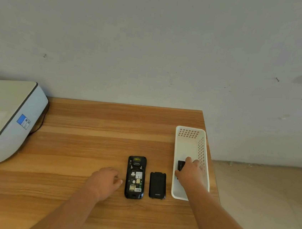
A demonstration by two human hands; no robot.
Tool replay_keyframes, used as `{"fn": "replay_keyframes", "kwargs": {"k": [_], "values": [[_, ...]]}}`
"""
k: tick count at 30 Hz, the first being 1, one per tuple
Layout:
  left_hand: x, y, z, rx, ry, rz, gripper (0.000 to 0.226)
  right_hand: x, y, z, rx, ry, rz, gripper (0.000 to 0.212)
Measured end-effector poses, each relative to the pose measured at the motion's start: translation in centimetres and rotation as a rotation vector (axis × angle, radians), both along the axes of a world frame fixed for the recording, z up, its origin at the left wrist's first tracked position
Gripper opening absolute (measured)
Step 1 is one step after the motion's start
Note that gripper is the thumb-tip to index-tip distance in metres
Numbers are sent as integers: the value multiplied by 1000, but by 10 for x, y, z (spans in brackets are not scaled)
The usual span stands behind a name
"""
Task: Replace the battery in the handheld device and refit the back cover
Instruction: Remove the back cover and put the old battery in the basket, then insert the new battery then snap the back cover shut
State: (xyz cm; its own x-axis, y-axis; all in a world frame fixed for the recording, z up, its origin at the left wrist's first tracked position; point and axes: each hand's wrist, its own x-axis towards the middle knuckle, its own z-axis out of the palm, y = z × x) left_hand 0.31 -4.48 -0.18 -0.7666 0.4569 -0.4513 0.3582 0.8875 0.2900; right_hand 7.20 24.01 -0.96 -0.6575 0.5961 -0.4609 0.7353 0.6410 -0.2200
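The black handheld device (135,177) lies face down on the wooden table (87,145), its battery bay uncovered, with labels and contacts showing. Just right of it lies the black back cover (157,185). My left hand (105,181) rests on the table just left of the device, fingers loosely curled and holding nothing. My right hand (189,172) reaches into the white basket (191,130) and grips a black battery (180,165), which it mostly hides.
A white and grey printer (6,117) with a black cable stands at the table's left side. The basket sits near the table's right edge, and tiled floor lies beyond it. A grey wall rises behind the table.
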Motion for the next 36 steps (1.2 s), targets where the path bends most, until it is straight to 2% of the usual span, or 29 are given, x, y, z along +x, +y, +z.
{"fn": "replay_keyframes", "kwargs": {"k": [6,13,19,24,31,36], "values": [[1,0,-1,18,25,3,38,-4,-3,-7,-22,-54,-1,46],[0,2,0,12,26,-6,35,-6,-1,-3,-31,-50,-11,46],[-6,1,11,33,18,-15,34,-25,-2,37,21,172,-4,43],[-13,-10,21,55,27,6,30,-39,-36,69,71,309,167,46],[-17,-48,14,47,-10,89,33,-23,-84,42,3,148,447,41],[-14,-78,1,-6,-2,97,30,-13,-99,25,-26,112,430,40]]}}
